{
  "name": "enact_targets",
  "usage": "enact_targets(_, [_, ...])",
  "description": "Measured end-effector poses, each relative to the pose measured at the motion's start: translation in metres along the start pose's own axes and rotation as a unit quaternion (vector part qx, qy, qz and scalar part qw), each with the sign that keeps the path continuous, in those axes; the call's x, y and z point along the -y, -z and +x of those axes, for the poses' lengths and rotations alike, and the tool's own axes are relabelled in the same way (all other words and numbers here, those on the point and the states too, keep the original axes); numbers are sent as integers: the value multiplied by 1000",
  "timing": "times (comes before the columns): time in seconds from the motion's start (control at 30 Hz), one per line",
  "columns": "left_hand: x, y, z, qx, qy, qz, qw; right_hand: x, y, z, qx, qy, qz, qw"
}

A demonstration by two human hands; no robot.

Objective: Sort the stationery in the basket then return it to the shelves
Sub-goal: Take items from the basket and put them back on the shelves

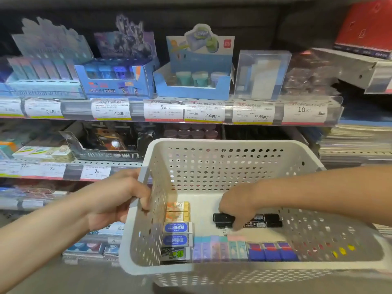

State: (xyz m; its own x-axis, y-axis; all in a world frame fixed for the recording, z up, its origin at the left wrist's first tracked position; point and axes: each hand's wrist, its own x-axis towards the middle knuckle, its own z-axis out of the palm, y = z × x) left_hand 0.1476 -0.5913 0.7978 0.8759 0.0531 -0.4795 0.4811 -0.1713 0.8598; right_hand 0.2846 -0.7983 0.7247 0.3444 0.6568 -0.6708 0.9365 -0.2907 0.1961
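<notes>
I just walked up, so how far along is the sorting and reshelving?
Sorting looks done: erasers and small boxes lie in grouped rows along the basket walls. Now the right hand grips black markers while the left hand holds the rim. Everything visible still needs shelving.

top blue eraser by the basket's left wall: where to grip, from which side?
Pinch the blue eraser across its two long edges, coming straight down from above. It lies flat with its broad face up; its left end is close to the basket wall, so an end grip looks cramped. The right hand is nearest.
</notes>
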Motion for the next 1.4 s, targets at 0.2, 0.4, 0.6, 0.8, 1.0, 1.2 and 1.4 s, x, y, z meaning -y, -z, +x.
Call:
enact_targets(0.2, [3, -8, -3, -11, 8, -5, 1000, -4, -3, -13, 22, 13, 12, 1000])
enact_targets(0.4, [7, -11, 1, -3, 19, 13, 1000, -6, 9, -53, -115, 20, 48, 992])
enact_targets(0.6, [20, -7, 6, -4, 31, 12, 999, -10, 4, -100, -401, -3, 55, 914])
enact_targets(0.8, [24, -2, 15, -6, 38, 17, 999, -23, -20, -121, -622, 49, 32, 781])
enact_targets(1.0, [23, -1, 17, -1, 39, 26, 999, -65, -29, -111, -623, 64, -189, 756])
enact_targets(1.2, [28, 4, 7, 0, 29, 28, 999, -112, -33, -82, -583, 2, -185, 791])
enact_targets(1.4, [37, 12, 1, -13, 45, 3, 999, -128, -21, -58, -498, -45, -114, 858])
